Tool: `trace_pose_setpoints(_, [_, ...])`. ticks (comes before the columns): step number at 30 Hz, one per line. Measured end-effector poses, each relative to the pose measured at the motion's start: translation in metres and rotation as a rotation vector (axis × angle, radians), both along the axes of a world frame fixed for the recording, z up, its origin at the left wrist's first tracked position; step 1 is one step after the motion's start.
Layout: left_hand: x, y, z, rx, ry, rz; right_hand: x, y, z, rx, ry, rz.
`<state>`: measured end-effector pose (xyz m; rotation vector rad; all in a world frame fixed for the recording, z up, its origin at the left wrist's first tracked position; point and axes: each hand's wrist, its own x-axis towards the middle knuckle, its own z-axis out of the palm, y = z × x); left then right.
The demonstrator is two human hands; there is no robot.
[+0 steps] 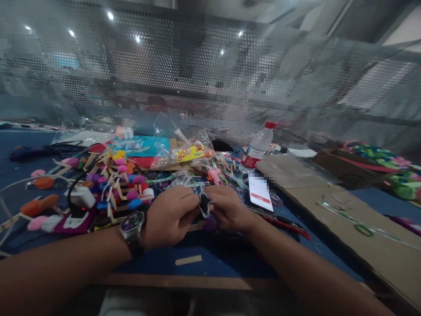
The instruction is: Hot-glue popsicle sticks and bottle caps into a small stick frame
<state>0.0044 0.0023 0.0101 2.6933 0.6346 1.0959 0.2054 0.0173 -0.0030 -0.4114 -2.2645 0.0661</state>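
Note:
My left hand (173,215), with a watch (132,224) on its wrist, is closed with the fingertips pinching one side of a small dark piece with a pale, shiny edge (204,204). It looks like a little plastic packet, but its kind is not clear. From the other side, my right hand (232,208) pinches the same piece, fingers curled. Both hands are close together above the front of the blue table (226,263). Below them lies a flat wooden craft stick (188,260). A purple blob (209,224) shows just under the fingers, partly hidden.
Wooden sticks with coloured clay blobs (113,188) crowd the left, beside a purple power strip (74,221). A water bottle (255,149), a lit phone (259,193) and red-handled pliers (289,226) are to the right. Cardboard (348,210) lies farther right. Behind stands a perforated screen (197,79).

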Motion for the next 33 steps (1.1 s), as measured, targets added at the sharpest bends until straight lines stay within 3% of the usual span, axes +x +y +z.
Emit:
trace_pose_setpoints(6, [-0.006, 0.008, 0.002, 0.060, -0.013, 0.013, 0.007, 0.000, 0.004, 0.066, 0.021, -0.067])
trace_pose_setpoints(13, [-0.003, 0.008, -0.004, -0.097, -0.114, 0.146, 0.003, 0.002, -0.006, -0.066, 0.106, -0.173])
trace_pose_setpoints(25, [0.000, 0.006, -0.008, -0.245, -0.085, 0.045, -0.004, -0.001, -0.006, -0.109, 0.086, -0.056])
trace_pose_setpoints(33, [-0.002, 0.008, -0.002, -0.310, -0.194, 0.110, 0.000, -0.002, -0.003, -0.109, 0.177, -0.232])
